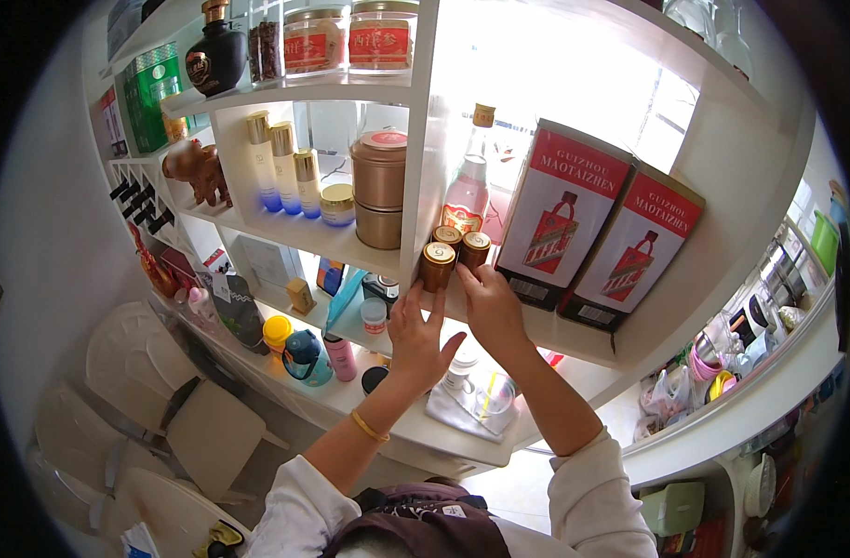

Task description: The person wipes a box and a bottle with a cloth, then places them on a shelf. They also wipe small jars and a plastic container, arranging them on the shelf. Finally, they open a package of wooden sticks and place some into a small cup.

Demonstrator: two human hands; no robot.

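Observation:
Three small brown canisters with gold lids stand close together on a white shelf: a front canister (436, 268), a right canister (475, 250) and a back canister (446, 236). My left hand (418, 342) reaches up from below, its fingertips touching the lower part of the front canister and its thumb held apart. My right hand (493, 307) has its fingertips at the base of the right canister, not wrapped around it. Directly behind them rises a clear glass bottle (469, 185) with a gold cap. To the right lean a large liquor box (564, 216) and a second liquor box (634, 247).
A white upright divider (419, 139) borders the canisters on the left. Beyond it are cosmetic bottles (283, 164) and stacked copper-coloured tins (379, 188). Lower down stand a blue water bottle (306, 359), a pink tumbler (339, 357) and a folded cloth (463, 411) bearing cups.

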